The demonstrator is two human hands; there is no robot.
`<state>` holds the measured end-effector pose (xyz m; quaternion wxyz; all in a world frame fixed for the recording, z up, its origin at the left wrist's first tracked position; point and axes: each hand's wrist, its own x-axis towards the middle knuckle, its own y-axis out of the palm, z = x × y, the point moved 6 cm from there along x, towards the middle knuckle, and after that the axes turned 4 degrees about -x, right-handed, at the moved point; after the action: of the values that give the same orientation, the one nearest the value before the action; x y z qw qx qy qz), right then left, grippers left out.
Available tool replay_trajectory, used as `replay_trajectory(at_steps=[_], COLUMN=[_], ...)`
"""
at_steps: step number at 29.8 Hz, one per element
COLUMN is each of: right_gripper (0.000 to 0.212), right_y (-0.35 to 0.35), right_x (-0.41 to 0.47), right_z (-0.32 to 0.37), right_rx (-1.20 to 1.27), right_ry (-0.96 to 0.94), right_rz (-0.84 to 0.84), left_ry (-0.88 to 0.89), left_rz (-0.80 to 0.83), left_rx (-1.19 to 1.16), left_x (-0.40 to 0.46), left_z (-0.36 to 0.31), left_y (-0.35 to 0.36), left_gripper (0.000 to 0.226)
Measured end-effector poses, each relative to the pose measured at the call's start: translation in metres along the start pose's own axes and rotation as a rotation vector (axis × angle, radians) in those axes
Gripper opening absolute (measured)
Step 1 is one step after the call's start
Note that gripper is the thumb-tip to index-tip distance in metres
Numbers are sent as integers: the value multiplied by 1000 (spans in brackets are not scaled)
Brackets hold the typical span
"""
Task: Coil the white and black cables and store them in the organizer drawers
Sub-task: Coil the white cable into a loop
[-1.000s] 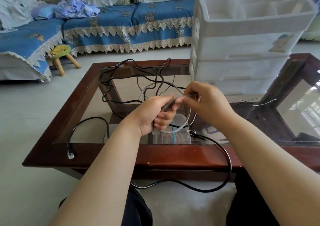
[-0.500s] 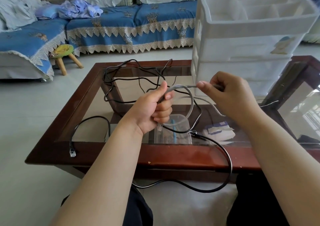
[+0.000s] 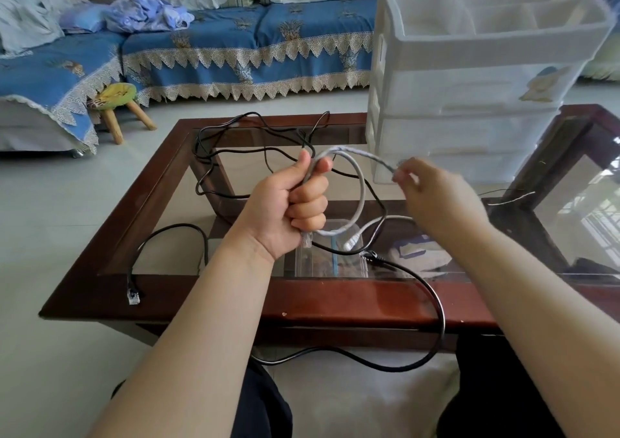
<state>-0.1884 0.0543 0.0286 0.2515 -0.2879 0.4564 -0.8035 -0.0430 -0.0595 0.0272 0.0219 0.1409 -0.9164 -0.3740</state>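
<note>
**White cable looped between two hands above the tabletop**

The left hand (image 3: pixel 292 209) is clenched around the white cable (image 3: pixel 360 182), thumb up, fingers curled round gathered strands; one clear plug end hangs just below the fist. From the top of that grip the cable arcs to the right hand (image 3: pixel 439 199), whose fingertips pinch it in front of the organizer. That hand is motion-blurred, so the exact finger placement cannot be told. A loop of the white cable hangs between the hands, and its other plug end dangles low beside a clear plastic box (image 3: pixel 330 260) seen through the glass.

The black cable (image 3: pixel 235 142) lies uncoiled in loose bends over the glass tabletop (image 3: pixel 335 300), which has a dark red-brown wooden frame. One end with a clear plug rests on the near left part of the frame; another stretch drops off the near edge and sweeps down toward the floor between the person's knees.

The white organizer (image 3: pixel 469 78) stands on the far right of the tabletop, with an open divided tray on top and its translucent drawers closed beneath. A small picture sticker sits on the upper drawer front; no writing on it can be read.

Beyond are a sofa (image 3: pixel 235 52) with a blue lace-edged cover and a small wooden stool (image 3: pixel 117 102).
</note>
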Motion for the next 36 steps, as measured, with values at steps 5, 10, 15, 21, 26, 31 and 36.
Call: replay_trajectory(at_steps=[5, 10, 15, 21, 26, 31, 36], right_gripper=[24, 27, 38, 28, 35, 31, 35], right_y=[28, 48, 52, 45, 28, 6, -11], right_x=[-20, -46, -65, -69, -69, -59, -36], right_z=[29, 51, 64, 73, 77, 75, 60], right_rx=[-223, -253, -104, -207, -26, 109, 88], right_ry=[-131, -210, -227, -346, -478, -617, -522], right_rz=[97, 233, 309, 289, 245, 75, -54], left_ry=[128, 228, 358, 461, 456, 238, -145], left_rz=[-100, -208, -344, -447, -569, -554, -236], left_rx=[-97, -131, -36, 223, 522, 779, 744], left_x=[5, 8, 8, 8, 10, 9, 11], left_z=[-3, -5, -10, -11, -11, 0, 27], left_y=[-2, -6, -13, -12, -16, -9, 0], left_gripper=[37, 42, 42, 41, 36, 35, 42])
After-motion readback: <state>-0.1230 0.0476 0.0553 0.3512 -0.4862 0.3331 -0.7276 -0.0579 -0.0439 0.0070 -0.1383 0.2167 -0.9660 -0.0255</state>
